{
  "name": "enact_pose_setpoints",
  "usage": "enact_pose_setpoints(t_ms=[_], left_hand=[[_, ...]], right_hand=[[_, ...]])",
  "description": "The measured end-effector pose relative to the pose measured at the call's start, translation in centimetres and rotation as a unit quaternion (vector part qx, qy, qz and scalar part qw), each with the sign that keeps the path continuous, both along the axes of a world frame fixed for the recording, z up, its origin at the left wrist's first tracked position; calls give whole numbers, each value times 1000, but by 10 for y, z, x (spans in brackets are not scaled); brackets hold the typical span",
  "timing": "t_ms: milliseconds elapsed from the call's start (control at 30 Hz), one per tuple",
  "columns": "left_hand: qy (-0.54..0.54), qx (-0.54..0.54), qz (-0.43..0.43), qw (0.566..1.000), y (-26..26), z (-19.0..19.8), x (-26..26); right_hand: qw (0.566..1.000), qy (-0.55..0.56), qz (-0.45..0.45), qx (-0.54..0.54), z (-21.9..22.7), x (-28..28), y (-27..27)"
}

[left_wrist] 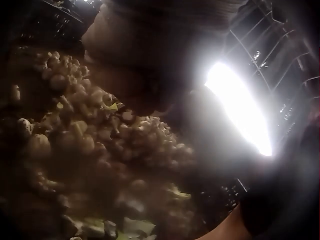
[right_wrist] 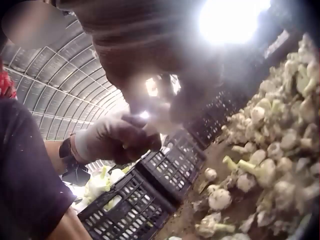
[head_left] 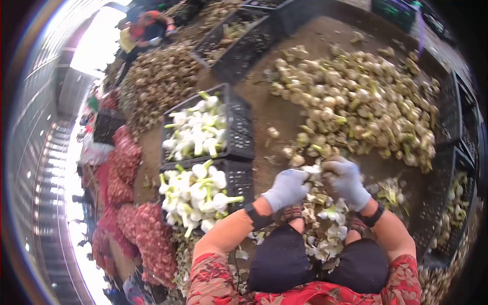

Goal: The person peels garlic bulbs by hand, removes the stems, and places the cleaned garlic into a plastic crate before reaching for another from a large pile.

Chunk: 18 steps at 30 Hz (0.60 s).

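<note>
Both hands wear pale work gloves with soiled fingertips and meet in front of the knees. My left hand grips a white garlic bulb, its fingers curled round the near side. From the other side, my right hand pinches at the same bulb with bent fingers. The right wrist view shows the left glove close to the blurred right fingers, which partly hide the bulb. Below them, loose garlic skins lie between the legs. The left wrist view is dark, with the glove mostly in shadow.
A large heap of untrimmed garlic spreads ahead and right. Black crates of clean white garlic stand at left, with red mesh sacks beyond. More black crates line the right side. Another person is far left.
</note>
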<state>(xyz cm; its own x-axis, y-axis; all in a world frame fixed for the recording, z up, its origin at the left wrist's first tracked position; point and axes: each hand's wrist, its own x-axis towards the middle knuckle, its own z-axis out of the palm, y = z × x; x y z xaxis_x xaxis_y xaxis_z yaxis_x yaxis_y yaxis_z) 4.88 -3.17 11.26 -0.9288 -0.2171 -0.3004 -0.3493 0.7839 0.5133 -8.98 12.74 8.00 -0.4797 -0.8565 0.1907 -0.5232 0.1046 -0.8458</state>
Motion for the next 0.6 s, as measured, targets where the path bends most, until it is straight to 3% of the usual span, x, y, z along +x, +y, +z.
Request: enact_pose_setpoints(t_ms=[67, 133, 200, 267, 333, 400, 467, 533, 600], left_hand=[[-21, -37, -42, 998, -5, 10, 4], [48, -41, -82, 995, -11, 11, 16], [32, -94, -103, 990, -24, 31, 26], [90, -136, -48, 985, -63, 35, 39], [147, -206, 71, 965, -125, 36, 57], [66, -142, 259, 953, -174, 67, 66], [11, -310, 308, 900, -236, 45, 98], [-34, -349, 381, 856, -249, 50, 116], [-50, -298, 418, 856, -272, 20, 139]], right_hand=[[975, -213, -61, -18, -14, 0, -5], [893, -433, -122, 2, -13, -8, -3], [933, -298, -193, 51, -31, -25, 3], [974, -82, -156, 143, -61, -49, 29], [973, -75, -153, 155, -91, -52, 65], [966, -75, -144, 201, -111, -46, 103], [946, -150, -175, 228, -118, -32, 136], [947, -138, -185, 222, -127, -22, 163], [948, -127, -197, 217, -128, -12, 176]])
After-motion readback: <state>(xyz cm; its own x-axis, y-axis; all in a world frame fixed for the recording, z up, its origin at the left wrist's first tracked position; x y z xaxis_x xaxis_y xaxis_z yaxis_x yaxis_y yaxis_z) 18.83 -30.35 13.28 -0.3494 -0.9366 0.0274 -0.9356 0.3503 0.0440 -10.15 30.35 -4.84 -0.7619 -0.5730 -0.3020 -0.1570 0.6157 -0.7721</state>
